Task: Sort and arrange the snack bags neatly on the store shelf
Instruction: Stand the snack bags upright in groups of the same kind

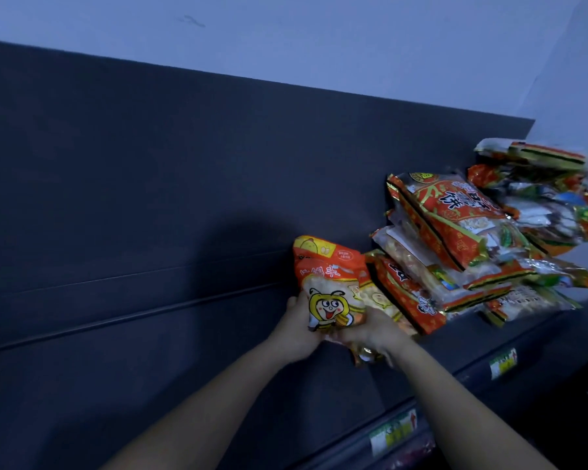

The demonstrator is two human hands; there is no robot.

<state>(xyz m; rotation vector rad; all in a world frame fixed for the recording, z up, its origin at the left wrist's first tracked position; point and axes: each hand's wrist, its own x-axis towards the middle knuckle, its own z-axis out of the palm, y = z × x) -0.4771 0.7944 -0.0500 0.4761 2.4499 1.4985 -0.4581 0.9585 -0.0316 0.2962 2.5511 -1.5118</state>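
While the left hand (pixel 294 329) is gripping the lower left edge of the orange snack bag (pixel 330 279), right hand (pixel 370 332) clasping its lower right corner, bag standing upright on the dark shelf (pixel 150 385), heaped snack bags (pixel 472 242) leaning just right of the right hand

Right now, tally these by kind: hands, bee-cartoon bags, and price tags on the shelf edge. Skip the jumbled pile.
Hands: 2, the left hand and the right hand, both gripping the one bag below
bee-cartoon bag: 1
price tags: 2
Total: 5
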